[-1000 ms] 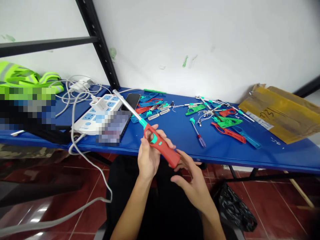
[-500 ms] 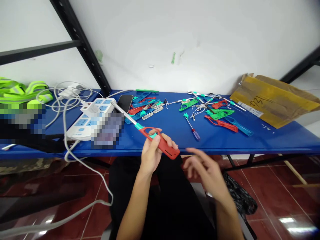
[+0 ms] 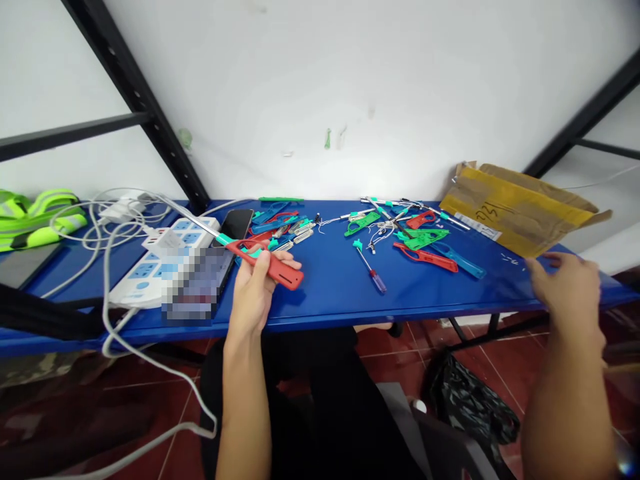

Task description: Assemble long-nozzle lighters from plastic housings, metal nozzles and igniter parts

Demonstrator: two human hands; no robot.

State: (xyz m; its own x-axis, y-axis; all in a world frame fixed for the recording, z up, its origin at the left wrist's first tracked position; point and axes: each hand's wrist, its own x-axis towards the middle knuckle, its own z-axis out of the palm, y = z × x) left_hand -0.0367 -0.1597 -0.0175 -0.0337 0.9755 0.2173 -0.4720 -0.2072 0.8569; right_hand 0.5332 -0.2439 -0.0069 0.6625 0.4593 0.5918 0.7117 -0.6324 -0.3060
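Blue table [image 3: 330, 287] against a white wall [image 3: 250, 100], with black posts [image 3: 137, 93] toward both ends and red tiles below. Nearest, in the left hand [image 3: 251, 293], just above the table: a red lighter [image 3: 286, 273]. Fingers curled under the handle, thumb laid over the top near the green trigger [image 3: 256, 253], perhaps for a steady hold, with the metal barrel [image 3: 193, 217] pointing away leftward. Slotted end of the handle left bare beyond the fingers.

In the right hand [image 3: 570, 287], well apart from the left: fingers bent, thumb near the forefinger. Cannot tell of anything held, nor of contact with the box [image 3: 520, 207] just beyond, with the grip partly hidden.

Left of the left fingers, a blurred slab [image 3: 210, 280] and a power strip [image 3: 133, 287], probably together because of the cables [image 3: 110, 257]. Between the hands, a screwdriver [image 3: 377, 281], handle toward the front, likely for easy reach. Just past the left fingertips, a pile of coloured shells [image 3: 270, 215], beside a black phone [image 3: 237, 221]. Farther right, a second pile of tubes, wires and shells [image 3: 423, 238], perhaps gathered as loose parts. Farthest from the right fingers, bright vests [image 3: 43, 217].
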